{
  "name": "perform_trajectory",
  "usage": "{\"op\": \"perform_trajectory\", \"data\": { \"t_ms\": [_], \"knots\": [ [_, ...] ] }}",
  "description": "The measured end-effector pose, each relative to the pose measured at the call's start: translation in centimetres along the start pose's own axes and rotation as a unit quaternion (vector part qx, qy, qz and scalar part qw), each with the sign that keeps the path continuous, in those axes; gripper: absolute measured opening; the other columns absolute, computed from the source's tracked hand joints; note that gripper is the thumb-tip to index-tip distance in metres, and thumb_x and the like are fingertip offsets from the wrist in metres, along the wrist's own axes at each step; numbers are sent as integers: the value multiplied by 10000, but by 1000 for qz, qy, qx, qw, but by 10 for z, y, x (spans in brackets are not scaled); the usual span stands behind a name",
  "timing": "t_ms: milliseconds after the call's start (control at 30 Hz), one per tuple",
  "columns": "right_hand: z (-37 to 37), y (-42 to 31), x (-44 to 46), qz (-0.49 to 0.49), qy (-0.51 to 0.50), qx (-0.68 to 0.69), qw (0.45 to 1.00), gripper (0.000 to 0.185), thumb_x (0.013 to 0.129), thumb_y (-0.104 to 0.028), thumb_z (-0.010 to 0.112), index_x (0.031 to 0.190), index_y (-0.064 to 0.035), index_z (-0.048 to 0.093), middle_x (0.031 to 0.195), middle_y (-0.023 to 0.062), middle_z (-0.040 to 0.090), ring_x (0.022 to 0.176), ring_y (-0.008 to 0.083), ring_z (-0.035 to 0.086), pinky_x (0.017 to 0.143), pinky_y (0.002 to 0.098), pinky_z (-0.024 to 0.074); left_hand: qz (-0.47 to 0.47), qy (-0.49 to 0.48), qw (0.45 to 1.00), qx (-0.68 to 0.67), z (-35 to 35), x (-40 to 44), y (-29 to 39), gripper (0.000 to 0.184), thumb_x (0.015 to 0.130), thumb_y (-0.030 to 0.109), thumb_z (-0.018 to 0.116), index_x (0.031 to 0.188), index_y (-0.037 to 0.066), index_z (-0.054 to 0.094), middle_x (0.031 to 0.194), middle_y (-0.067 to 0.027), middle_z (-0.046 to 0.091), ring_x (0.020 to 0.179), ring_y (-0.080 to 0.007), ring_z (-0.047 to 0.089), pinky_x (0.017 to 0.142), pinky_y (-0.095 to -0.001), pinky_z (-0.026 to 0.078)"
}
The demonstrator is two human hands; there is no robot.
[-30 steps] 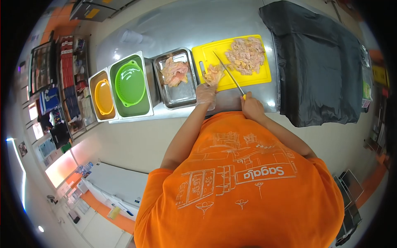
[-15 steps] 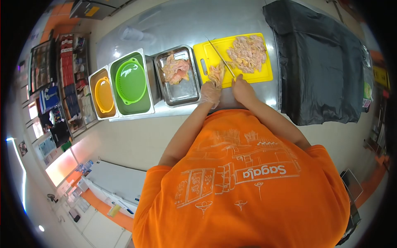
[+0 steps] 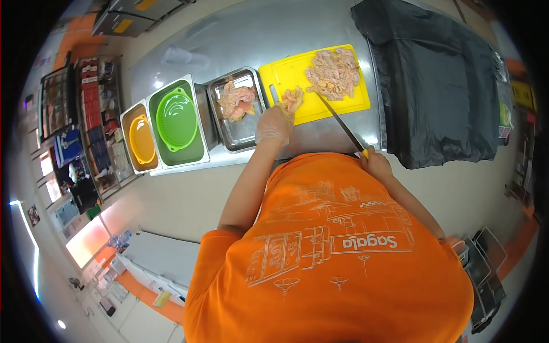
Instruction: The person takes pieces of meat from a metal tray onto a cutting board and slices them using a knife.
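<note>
My left hand (image 3: 274, 124), in a clear plastic glove, is closed on a piece of raw chicken (image 3: 293, 99) at the near left of the yellow cutting board (image 3: 311, 111). My right hand (image 3: 377, 164) grips the yellow handle of a long knife (image 3: 342, 123) beyond the table's near edge. Its blade slants across the board's near edge, with the tip by a pile of cut chicken pieces (image 3: 334, 73) on the board's right half. Left of the board, larger raw chicken pieces (image 3: 237, 101) lie in a steel tray (image 3: 233, 139).
Two steel containers stand left of the tray, one with a green basket (image 3: 177, 120) and one with an orange basket (image 3: 142, 139). A black cover (image 3: 440, 91) drapes over something at the right. A clear plastic item (image 3: 177, 56) lies on the steel table (image 3: 240, 40).
My right hand has drawn the knife right and toward my body, away from the held chicken. My left hand has shifted slightly left, still on the chicken.
</note>
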State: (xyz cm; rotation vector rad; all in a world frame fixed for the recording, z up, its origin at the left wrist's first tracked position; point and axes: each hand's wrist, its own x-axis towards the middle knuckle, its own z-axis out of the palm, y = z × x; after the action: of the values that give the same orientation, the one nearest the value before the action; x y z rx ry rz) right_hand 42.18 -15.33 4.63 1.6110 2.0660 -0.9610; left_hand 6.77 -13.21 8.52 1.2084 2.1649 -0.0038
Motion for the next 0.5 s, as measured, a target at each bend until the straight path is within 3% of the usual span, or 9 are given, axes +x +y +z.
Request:
{"op": "perform_trajectory", "data": {
  "t_ms": [133,233,333,433,500],
  "knots": [
    [-1,14,-15,-21,69,44,996,414,1041,-406,535,1139,-5,512,767,281,686,752,496,683,686,591,531,156,65,985,22,21,44,17,376,972,366,608,1091,27,717,996,-233,724,976,-427,693,898,-516,545],
    [-7,5,-15,-34,120,73,989,379,1046,-373,543,1086,2,509,745,284,676,732,497,677,663,586,526,296,175,937,66,45,71,22,306,922,270,609,1109,34,663,1064,-211,726,946,-394,710,863,-486,567],
    [-15,-7,-11,-52,144,95,984,366,1050,-360,541,1051,4,509,739,289,670,720,500,670,656,587,521,219,138,957,131,70,109,28,252,902,226,624,1058,41,697,1028,-207,731,938,-379,715,875,-484,564],
    [-19,-9,-10,-62,153,125,978,366,1051,-361,540,1039,4,508,739,289,668,714,502,666,652,587,518,233,69,966,92,50,107,40,234,883,218,671,989,18,732,968,-208,741,916,-369,722,858,-465,568],
    [-18,-6,-9,-63,155,139,976,366,1050,-362,541,1041,3,507,739,288,667,715,503,665,653,588,517,207,11,977,-41,39,101,46,272,894,252,685,960,-6,742,918,-186,750,869,-344,728,838,-444,571]
  ]
}}
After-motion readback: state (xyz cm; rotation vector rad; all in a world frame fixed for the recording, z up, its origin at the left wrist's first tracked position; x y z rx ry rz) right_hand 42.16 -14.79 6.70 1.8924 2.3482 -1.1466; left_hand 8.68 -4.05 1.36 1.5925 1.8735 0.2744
